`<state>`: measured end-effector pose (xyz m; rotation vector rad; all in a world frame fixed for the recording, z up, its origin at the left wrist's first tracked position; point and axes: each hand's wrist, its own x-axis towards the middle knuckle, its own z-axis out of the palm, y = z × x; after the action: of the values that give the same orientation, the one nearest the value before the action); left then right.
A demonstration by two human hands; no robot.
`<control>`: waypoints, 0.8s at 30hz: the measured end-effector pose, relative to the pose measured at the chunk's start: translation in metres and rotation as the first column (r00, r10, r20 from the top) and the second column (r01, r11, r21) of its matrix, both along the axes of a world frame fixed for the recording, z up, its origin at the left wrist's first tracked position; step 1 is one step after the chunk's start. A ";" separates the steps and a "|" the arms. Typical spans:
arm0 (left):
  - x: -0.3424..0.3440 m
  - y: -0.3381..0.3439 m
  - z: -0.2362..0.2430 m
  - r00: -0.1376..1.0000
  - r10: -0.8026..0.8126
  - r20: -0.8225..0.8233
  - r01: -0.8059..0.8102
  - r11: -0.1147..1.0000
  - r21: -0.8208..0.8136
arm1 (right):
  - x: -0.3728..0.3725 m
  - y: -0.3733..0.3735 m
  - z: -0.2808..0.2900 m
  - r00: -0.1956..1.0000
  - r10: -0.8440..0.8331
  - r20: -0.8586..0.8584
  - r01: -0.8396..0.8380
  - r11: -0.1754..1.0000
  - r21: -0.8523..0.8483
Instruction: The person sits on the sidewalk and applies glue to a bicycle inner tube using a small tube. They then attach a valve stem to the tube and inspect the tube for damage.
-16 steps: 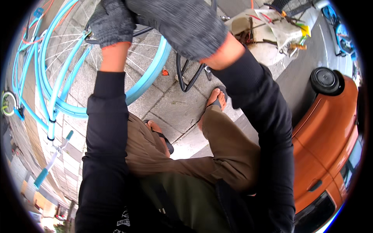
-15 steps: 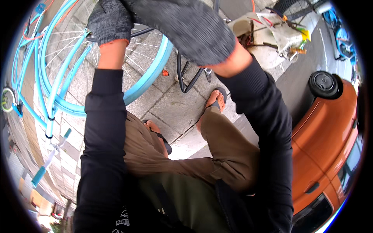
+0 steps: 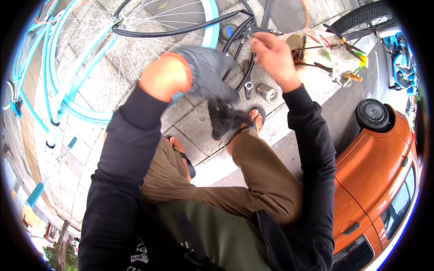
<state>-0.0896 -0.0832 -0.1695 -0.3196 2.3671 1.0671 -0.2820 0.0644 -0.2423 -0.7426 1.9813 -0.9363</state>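
My left hand (image 3: 203,74), in a grey knit glove and smeared by motion, is over the pavement by the light-blue bicycle wheel (image 3: 210,27). From its fingertips hangs a limp dark glove (image 3: 220,119), close to my right foot; the hand seems closed on it. My right hand (image 3: 273,58) is bare, its fingers loosely bent and apart, with nothing visible in them. It is above the black bicycle frame tubes (image 3: 181,34) and left of the cream tool container (image 3: 312,54).
A short metal cylinder (image 3: 268,93) lies on the paving by my right foot (image 3: 257,118). Black-handled tools stick out of the container, beside a knobbly tyre (image 3: 361,20). A light-blue bicycle frame (image 3: 61,106) is at left. An orange car (image 3: 375,176) stands at right.
My right hand has come out of its glove and is now bare. The hands have moved apart, and my left hand has come right and nearer, with the dark glove hanging below it.
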 end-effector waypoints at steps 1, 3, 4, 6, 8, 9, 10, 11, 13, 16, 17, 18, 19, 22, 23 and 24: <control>0.004 -0.013 -0.011 0.990 0.131 -0.048 -0.137 0.980 -0.146 | 0.008 0.002 -0.011 0.954 0.131 -0.271 -0.139 0.990 -0.010; 0.013 -0.044 -0.019 0.905 0.367 -0.217 -0.419 0.859 -0.293 | 0.041 -0.003 -0.049 0.796 0.437 -0.419 -0.440 0.893 0.096; 0.018 -0.055 -0.022 0.817 0.417 -0.397 -0.534 0.806 -0.254 | 0.066 -0.007 -0.059 0.762 0.544 -0.351 -0.508 0.839 0.196; 0.012 -0.059 -0.018 0.666 0.465 -0.583 -0.637 0.761 -0.120 | 0.112 0.008 -0.113 0.777 0.556 -0.295 -0.509 0.831 0.225; 0.012 -0.055 -0.011 0.598 0.532 -0.599 -0.673 0.739 -0.016 | 0.154 0.006 -0.139 0.872 0.431 -0.231 -0.356 0.883 0.304; 0.014 -0.052 -0.012 0.633 0.471 -0.614 -0.649 0.755 -0.090 | 0.164 0.005 -0.137 0.891 0.393 -0.228 -0.317 0.896 0.310; 0.017 -0.050 -0.019 0.641 0.460 -0.614 -0.649 0.752 -0.114 | 0.174 0.002 -0.143 0.925 0.298 -0.234 -0.219 0.924 0.313; 0.017 -0.047 -0.019 0.652 0.447 -0.613 -0.643 0.754 -0.133 | 0.179 0.003 -0.149 0.951 0.193 -0.240 -0.110 0.941 0.321; 0.019 -0.045 -0.016 0.668 0.452 -0.592 -0.638 0.757 -0.143 | 0.177 0.006 -0.160 0.943 0.238 -0.233 -0.165 0.941 0.295; 0.023 -0.044 -0.015 0.655 0.442 -0.613 -0.629 0.768 -0.119 | 0.172 0.007 -0.148 0.870 0.377 -0.317 -0.293 0.913 0.283; 0.019 -0.044 -0.017 0.643 0.429 -0.634 -0.615 0.783 -0.095 | 0.166 0.012 -0.141 0.830 0.420 -0.367 -0.324 0.898 0.296; 0.016 -0.043 -0.013 0.688 0.437 -0.579 -0.587 0.804 -0.090 | 0.154 0.018 -0.124 0.784 0.497 -0.372 -0.444 0.868 0.223; 0.015 -0.040 -0.014 0.727 0.427 -0.538 -0.543 0.836 -0.071 | 0.138 0.019 -0.090 0.791 0.579 -0.197 -0.519 0.806 0.285; 0.015 -0.028 -0.012 0.846 0.365 -0.388 -0.393 0.919 0.007 | 0.087 0.033 -0.013 0.821 0.565 -0.084 -0.552 0.823 0.137; 0.018 -0.021 -0.021 0.842 0.330 -0.428 -0.326 0.942 0.084 | 0.072 0.036 0.012 0.859 0.506 -0.073 -0.503 0.862 0.062; 0.018 -0.012 -0.026 0.847 0.212 -0.487 -0.205 0.976 0.070 | 0.060 0.042 0.031 0.897 0.431 -0.097 -0.433 0.901 -0.006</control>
<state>-0.0717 -0.0955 -0.1955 -0.3360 2.8220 1.4060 -0.2219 0.1064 -0.2114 -1.2033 1.7738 -0.6694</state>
